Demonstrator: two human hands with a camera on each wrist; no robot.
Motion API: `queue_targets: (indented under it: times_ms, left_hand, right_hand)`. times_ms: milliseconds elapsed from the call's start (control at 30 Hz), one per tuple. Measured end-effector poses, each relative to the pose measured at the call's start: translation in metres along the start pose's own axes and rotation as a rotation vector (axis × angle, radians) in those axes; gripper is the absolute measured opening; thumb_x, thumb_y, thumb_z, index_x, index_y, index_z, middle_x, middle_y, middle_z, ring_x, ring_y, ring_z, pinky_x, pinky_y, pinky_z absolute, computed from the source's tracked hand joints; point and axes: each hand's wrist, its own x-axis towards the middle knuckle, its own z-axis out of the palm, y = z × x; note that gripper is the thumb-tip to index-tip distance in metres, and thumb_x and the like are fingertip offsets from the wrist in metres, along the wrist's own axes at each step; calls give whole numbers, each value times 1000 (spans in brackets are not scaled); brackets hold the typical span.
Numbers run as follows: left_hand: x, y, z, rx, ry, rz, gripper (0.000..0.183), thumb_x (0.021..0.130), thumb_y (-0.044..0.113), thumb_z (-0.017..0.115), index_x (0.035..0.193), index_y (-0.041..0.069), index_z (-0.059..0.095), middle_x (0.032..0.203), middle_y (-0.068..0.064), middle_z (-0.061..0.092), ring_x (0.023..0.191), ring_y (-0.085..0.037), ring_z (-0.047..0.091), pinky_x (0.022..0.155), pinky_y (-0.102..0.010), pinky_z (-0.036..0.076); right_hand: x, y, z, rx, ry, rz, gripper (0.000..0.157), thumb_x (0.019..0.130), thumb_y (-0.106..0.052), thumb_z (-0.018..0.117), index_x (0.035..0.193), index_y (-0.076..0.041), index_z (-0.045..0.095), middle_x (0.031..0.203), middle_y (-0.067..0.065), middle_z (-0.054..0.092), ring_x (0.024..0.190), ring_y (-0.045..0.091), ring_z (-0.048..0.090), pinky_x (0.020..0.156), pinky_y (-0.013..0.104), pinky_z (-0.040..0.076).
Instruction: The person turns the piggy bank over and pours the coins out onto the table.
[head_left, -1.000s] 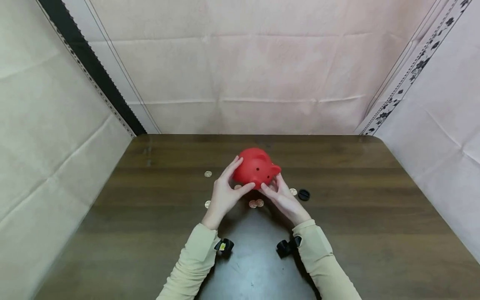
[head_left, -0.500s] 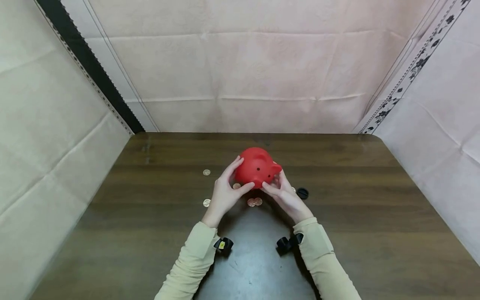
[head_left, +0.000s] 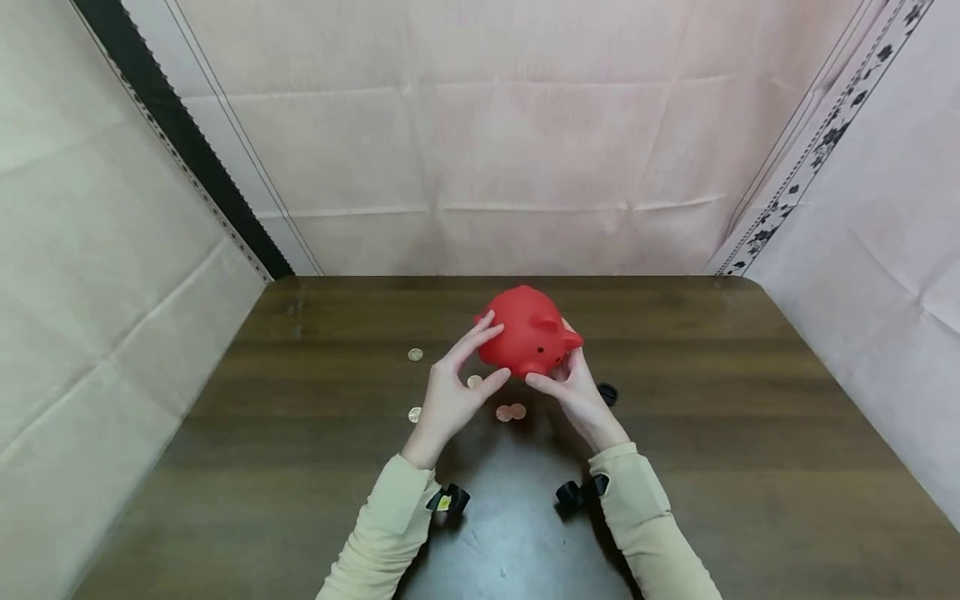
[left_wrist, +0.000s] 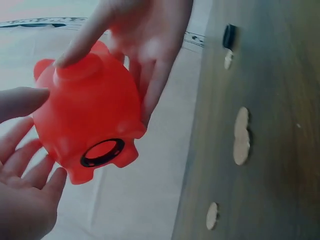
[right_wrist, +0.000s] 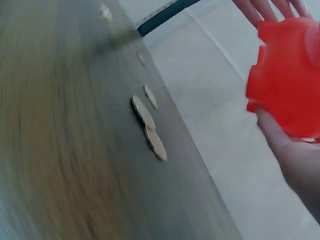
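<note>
A red piggy bank (head_left: 525, 329) is held above the table, its snout toward the lower right in the head view. Its round, black-rimmed belly hole (left_wrist: 102, 152) shows in the left wrist view. My right hand (head_left: 585, 408) grips the bank from the right, thumb on its near side. My left hand (head_left: 452, 400) is at its left side, fingers spread and fairly straight, the fingertips at its surface. Beneath lie two overlapping copper coins (head_left: 512, 412), and a paler coin (head_left: 474, 381) shows between my left thumb and fingers.
A black round plug (head_left: 608, 394) lies right of my right hand, partly hidden; a coin (left_wrist: 228, 59) is beside it in the left wrist view. Further coins (head_left: 416, 354) lie left of my left hand on the brown table (head_left: 300, 467). White cloth walls (head_left: 487, 167) surround the table.
The piggy bank has shifted to the right and turned slightly, with my right hand on it. My left hand has stayed about in place, so its palm is farther from the bank.
</note>
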Motion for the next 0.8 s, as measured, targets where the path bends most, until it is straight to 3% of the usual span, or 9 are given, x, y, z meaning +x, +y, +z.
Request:
queue_targets:
  times_ms: [167, 300, 467, 600, 700, 800]
  left_hand:
    - [-2, 9, -1, -139, -22, 67, 47, 90, 2, 64, 136, 11, 55, 145, -5, 52, 138, -17, 45, 110, -41, 41]
    - [-2, 15, -4, -170, 23, 77, 45, 94, 3, 59, 138, 9, 52, 144, -7, 52, 133, -23, 51, 110, -45, 41]
    - [-2, 16, -5, -145, 65, 65, 46, 93, 3, 60, 138, 12, 53, 146, -3, 49, 131, -22, 51, 111, -37, 42]
    - [-2, 13, -4, -104, 56, 38, 46, 93, 8, 62, 138, 16, 54, 147, 0, 47, 133, -20, 48, 109, -41, 43]
    - [-2, 10, -4, -78, 28, -16, 49, 93, 15, 64, 140, 21, 52, 150, 2, 44, 136, -20, 45, 110, -46, 42]
    - [-3, 10, -4, -60, -14, -116, 57, 90, 23, 68, 143, 30, 47, 151, 6, 40, 138, -21, 41, 105, -49, 46]
  right_hand:
    - [-5, 2, 0, 309, -79, -47, 70, 95, -19, 61, 150, -21, 18, 143, -2, 40, 127, 13, 50, 101, 29, 50]
    - [-5, 2, 1, 398, -156, -71, 64, 95, -33, 60, 149, -21, 26, 141, -2, 46, 124, 15, 54, 102, 31, 50]
    - [-5, 3, -1, 400, -188, -79, 64, 95, -41, 58, 148, -20, 29, 141, -3, 47, 125, 15, 54, 102, 32, 50]
    - [-7, 3, -1, 389, -175, -67, 66, 93, -45, 58, 148, -23, 30, 141, -3, 46, 125, 16, 51, 100, 33, 51]
    - [-7, 0, -1, 343, -127, -63, 69, 92, -44, 60, 149, -23, 27, 141, -2, 45, 124, 17, 50, 97, 33, 52]
    - [-6, -4, 0, 244, -42, -67, 74, 92, -35, 65, 150, -24, 21, 142, -3, 41, 125, 16, 48, 96, 29, 52]
